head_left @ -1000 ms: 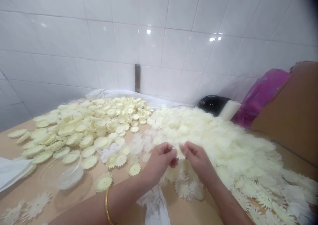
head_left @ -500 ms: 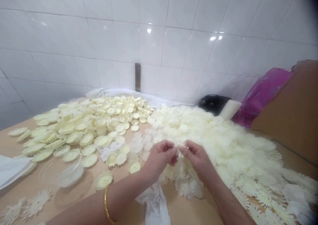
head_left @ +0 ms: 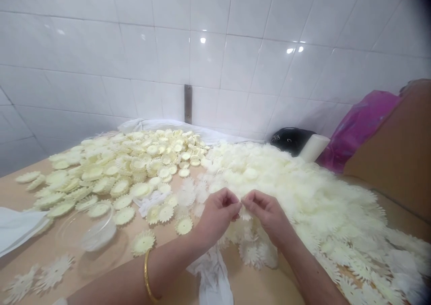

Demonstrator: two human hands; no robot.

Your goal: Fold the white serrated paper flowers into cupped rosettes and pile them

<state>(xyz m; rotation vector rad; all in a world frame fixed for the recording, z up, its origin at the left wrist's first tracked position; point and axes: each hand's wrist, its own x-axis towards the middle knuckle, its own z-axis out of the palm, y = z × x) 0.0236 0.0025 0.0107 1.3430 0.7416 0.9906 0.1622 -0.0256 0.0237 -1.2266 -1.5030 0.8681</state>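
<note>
My left hand (head_left: 218,213) and my right hand (head_left: 267,215) meet fingertip to fingertip above the table. Thumb and forefinger are pinched on each; whatever they hold is too small to make out. Behind and to the right of them spreads a large heap of thin, whitish toothed petal discs (head_left: 289,202). A few loose petal discs (head_left: 251,253) lie just below the hands. On the left is a pile of thicker, pale yellow toothed discs (head_left: 111,170). A white cloth strip (head_left: 215,278) lies under my left forearm.
A clear round bowl (head_left: 99,235) stands at left, near white sheets (head_left: 18,231). At the back right are a black bag (head_left: 291,140), a white roll (head_left: 314,148), a magenta bag (head_left: 357,125) and a cardboard box (head_left: 393,157). A tiled wall (head_left: 134,49) closes off the back.
My fingertips have shifted slightly and remain pinched close together; a pale bit seen between them before is now harder to see. The whole view has moved a little.
</note>
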